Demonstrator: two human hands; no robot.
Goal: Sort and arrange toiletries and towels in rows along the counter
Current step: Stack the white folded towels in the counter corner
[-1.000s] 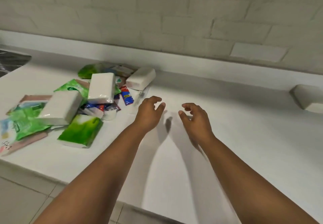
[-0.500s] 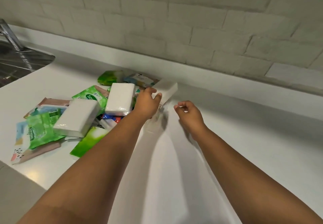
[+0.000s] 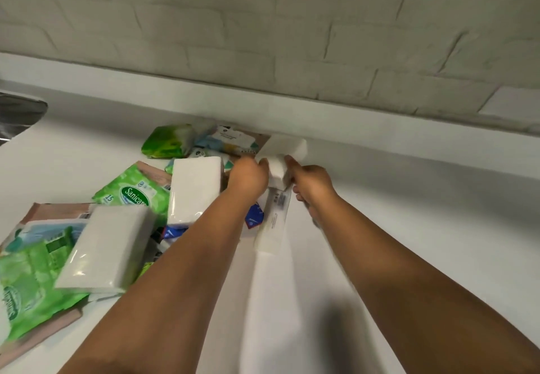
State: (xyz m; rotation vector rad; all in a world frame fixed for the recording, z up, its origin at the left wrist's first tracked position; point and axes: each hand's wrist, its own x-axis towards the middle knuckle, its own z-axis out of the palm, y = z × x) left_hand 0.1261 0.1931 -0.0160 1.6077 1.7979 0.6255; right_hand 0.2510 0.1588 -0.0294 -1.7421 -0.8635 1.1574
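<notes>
Now both hands meet at the far right edge of the pile, where half a second ago only the left one touched it. The left hand (image 3: 248, 176) curls its fingers against the left side of a white tissue pack (image 3: 285, 154), and the right hand (image 3: 312, 185), which was hovering with loosely curled fingers just right of it, presses in on the pack's right side. Whether the pack is off the counter (image 3: 409, 227) yet I cannot tell; its near end sits between the two thumbs, its far end close to the back ledge.

Below the hands lies a long white box (image 3: 273, 222), just right of a blue packet (image 3: 254, 217). Leftward the pile is unsorted: two more white packs (image 3: 194, 188) (image 3: 108, 245) lie slanted over green wipes (image 3: 133, 195), another green pack (image 3: 166, 141) sits far back, and pale printed packets lie beneath. A sink (image 3: 20, 111) shows at the far left edge.

So the first pick seems under way, and the bare counter to the right is probably where the row begins.
</notes>
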